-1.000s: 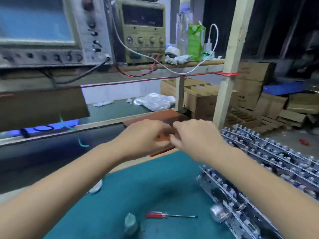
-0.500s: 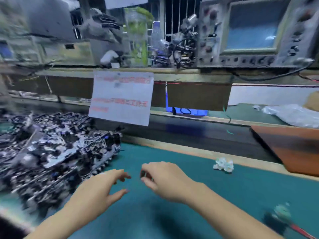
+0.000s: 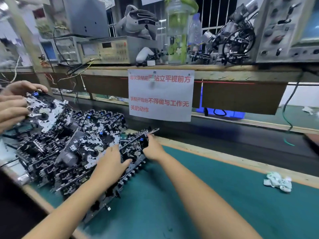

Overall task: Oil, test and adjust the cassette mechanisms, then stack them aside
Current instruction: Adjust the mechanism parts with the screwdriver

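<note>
Both hands are on one cassette mechanism (image 3: 136,149) at the near right edge of a heap of cassette mechanisms (image 3: 72,149). Left hand (image 3: 110,163) lies over its near-left part, thumb hooked along the right side toward the centre; fingers look curled over the frame, but the hand's own back hides the fingertips. Right hand (image 3: 152,149) grips the far-right corner, fingers wrapped round the edge beside a blue part; exact contact points are too small to resolve. The mechanism's near edge blends into the units beneath it, so I cannot tell if it is lifted or resting.

Left of the grip, at the frame edge, another person's hands (image 3: 13,104) hold a separate mechanism (image 3: 43,109); they are cut off at the wrist.

Behind the grip hangs a printed paper notice (image 3: 160,95). Right of the grip, a crumpled cloth (image 3: 278,181) lies on the green mat (image 3: 207,195).

Versus 0.5 s ago: the hands were then open above the mat, holding nothing; now they are forward on the heap, and motion blur has cleared.
</note>
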Action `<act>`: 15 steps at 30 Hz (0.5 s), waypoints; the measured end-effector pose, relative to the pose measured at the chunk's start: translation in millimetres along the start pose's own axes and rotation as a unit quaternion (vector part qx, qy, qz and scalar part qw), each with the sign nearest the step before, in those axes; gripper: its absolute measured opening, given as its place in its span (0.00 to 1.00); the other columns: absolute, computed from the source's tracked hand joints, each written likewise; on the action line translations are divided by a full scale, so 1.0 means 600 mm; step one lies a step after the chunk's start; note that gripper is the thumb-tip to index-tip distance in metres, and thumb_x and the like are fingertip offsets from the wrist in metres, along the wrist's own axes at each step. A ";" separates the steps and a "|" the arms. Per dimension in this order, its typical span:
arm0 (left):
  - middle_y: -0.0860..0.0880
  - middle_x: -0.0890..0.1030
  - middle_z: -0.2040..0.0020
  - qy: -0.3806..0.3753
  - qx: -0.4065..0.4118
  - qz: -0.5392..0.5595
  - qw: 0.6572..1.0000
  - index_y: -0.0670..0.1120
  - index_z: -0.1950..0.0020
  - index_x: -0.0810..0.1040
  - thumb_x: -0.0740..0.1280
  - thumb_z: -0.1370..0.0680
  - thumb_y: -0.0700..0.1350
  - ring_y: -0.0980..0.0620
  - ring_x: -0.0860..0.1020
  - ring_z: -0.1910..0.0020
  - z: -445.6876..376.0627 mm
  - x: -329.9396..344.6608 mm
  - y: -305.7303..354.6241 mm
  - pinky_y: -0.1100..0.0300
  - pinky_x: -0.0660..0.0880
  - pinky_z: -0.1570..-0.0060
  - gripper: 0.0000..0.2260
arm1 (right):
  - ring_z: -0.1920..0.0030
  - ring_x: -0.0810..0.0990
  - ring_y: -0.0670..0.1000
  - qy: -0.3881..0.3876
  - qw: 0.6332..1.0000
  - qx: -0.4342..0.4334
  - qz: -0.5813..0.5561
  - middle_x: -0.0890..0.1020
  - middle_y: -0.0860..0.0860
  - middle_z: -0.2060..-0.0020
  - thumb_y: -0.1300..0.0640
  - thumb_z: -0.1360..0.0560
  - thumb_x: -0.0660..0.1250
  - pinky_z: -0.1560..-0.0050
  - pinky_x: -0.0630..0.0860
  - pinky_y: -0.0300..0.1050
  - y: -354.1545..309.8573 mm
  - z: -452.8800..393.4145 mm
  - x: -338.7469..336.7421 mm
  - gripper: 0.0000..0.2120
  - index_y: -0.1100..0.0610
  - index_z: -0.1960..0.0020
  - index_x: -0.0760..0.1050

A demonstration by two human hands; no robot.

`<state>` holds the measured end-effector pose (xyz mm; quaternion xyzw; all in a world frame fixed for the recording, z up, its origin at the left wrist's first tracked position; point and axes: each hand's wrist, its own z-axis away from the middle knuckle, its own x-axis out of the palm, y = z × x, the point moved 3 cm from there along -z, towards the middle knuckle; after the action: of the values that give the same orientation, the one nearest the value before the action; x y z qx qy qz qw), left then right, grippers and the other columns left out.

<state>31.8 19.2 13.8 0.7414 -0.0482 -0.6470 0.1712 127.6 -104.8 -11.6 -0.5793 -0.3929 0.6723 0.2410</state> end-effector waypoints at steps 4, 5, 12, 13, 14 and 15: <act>0.37 0.70 0.37 0.005 -0.025 0.048 0.999 0.38 0.31 0.66 0.64 0.20 0.49 0.46 0.76 0.56 -0.019 0.003 0.016 0.57 0.69 0.54 0.22 | 0.44 0.73 0.53 0.001 0.990 0.012 -0.143 0.66 0.56 0.29 0.71 0.26 0.57 0.57 0.71 0.39 0.009 -0.005 0.004 0.30 0.56 0.26 0.57; 0.37 0.73 0.40 0.019 -0.021 0.066 0.997 0.39 0.31 0.68 0.64 0.20 0.47 0.49 0.74 0.62 -0.018 0.001 0.018 0.57 0.69 0.57 0.21 | 0.46 0.71 0.50 0.004 0.986 0.010 -0.168 0.66 0.56 0.30 0.71 0.26 0.58 0.61 0.70 0.37 0.010 -0.001 0.001 0.28 0.57 0.27 0.59; 0.47 0.76 0.34 0.096 0.084 0.151 0.980 0.44 0.31 0.73 0.67 0.22 0.43 0.47 0.77 0.41 0.041 -0.024 0.074 0.53 0.71 0.38 0.19 | 0.32 0.68 0.49 0.103 0.963 -0.039 -0.245 0.68 0.54 0.30 0.64 0.23 0.63 0.36 0.64 0.37 0.017 0.085 -0.066 0.24 0.58 0.29 0.62; 0.48 0.76 0.35 0.100 0.110 0.169 0.974 0.45 0.32 0.74 0.68 0.23 0.43 0.47 0.78 0.42 0.052 -0.029 0.088 0.54 0.72 0.38 0.19 | 0.32 0.68 0.48 0.126 0.956 -0.047 -0.260 0.70 0.53 0.32 0.64 0.23 0.63 0.33 0.63 0.39 0.022 0.108 -0.087 0.23 0.58 0.30 0.63; 0.50 0.76 0.36 0.104 0.139 0.188 0.967 0.46 0.33 0.74 0.68 0.23 0.42 0.48 0.78 0.43 0.062 -0.033 0.103 0.56 0.72 0.39 0.18 | 0.33 0.69 0.48 0.145 0.948 -0.055 -0.278 0.71 0.53 0.33 0.63 0.23 0.64 0.31 0.63 0.42 0.031 0.134 -0.108 0.22 0.57 0.31 0.64; 0.53 0.77 0.38 0.105 0.171 0.207 0.958 0.47 0.34 0.75 0.69 0.24 0.41 0.50 0.78 0.44 0.074 -0.035 0.119 0.61 0.72 0.40 0.18 | 0.34 0.70 0.47 0.162 0.939 -0.057 -0.297 0.72 0.52 0.34 0.63 0.23 0.64 0.31 0.64 0.44 0.042 0.164 -0.127 0.20 0.55 0.33 0.66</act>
<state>-3.8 -50.1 51.8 0.7971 -0.2924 -0.4983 0.1758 51.7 -203.2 15.0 -0.5499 -0.5407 0.4438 0.4565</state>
